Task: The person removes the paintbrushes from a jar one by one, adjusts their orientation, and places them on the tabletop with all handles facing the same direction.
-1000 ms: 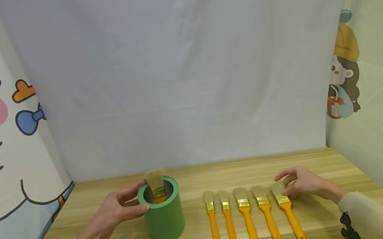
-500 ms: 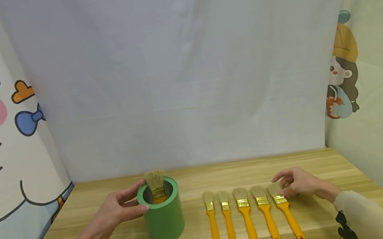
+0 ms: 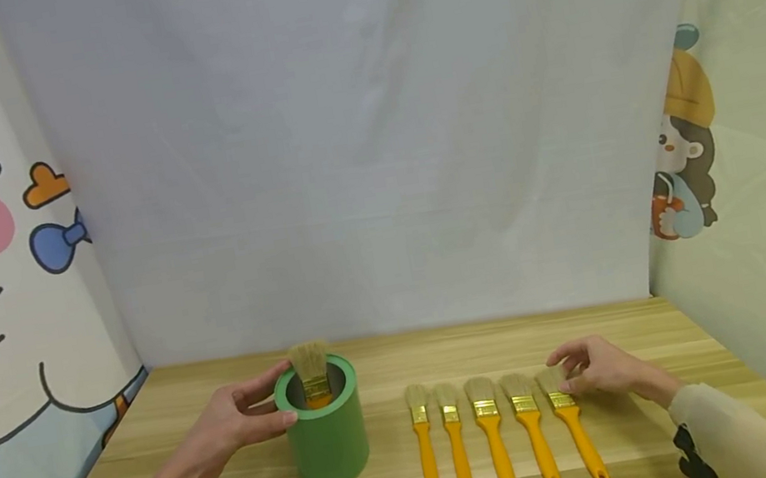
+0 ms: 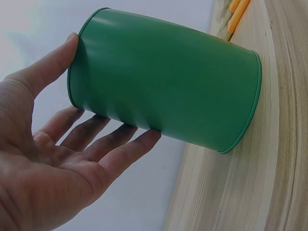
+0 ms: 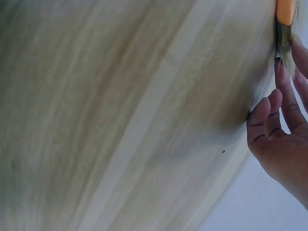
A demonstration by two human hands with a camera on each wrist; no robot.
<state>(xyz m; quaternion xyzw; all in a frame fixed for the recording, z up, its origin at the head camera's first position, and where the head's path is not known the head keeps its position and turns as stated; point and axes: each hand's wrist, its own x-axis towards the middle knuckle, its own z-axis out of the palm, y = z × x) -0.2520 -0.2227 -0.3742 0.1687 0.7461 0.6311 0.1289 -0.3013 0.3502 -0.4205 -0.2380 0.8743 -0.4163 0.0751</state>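
Note:
My left hand (image 3: 234, 420) holds the green can (image 3: 330, 451) near its rim, with thumb and fingers on opposite sides. The left wrist view shows the fingertips against the can's wall (image 4: 163, 77). Bristles up, a paintbrush (image 3: 309, 365) stands in the can, most of its handle hidden. My right hand (image 3: 595, 368) pinches the bristle end of the rightmost paintbrush (image 3: 583, 442), which lies on the table with its yellow-orange handle toward me. In the right wrist view, thumb and finger flank the tip of that brush (image 5: 286, 12).
Left of the rightmost brush lie several more paintbrushes (image 3: 493, 440) in a row, bristles away from me, thinner ones toward the can. The wooden table (image 3: 374, 367) ends at a pale curtain (image 3: 375, 189) behind. Printed cloths hang on both sides.
My right hand has shifted slightly left, and the bristle end of the rightmost paintbrush moved with it toward its neighbour. The left hand and the can stay put.

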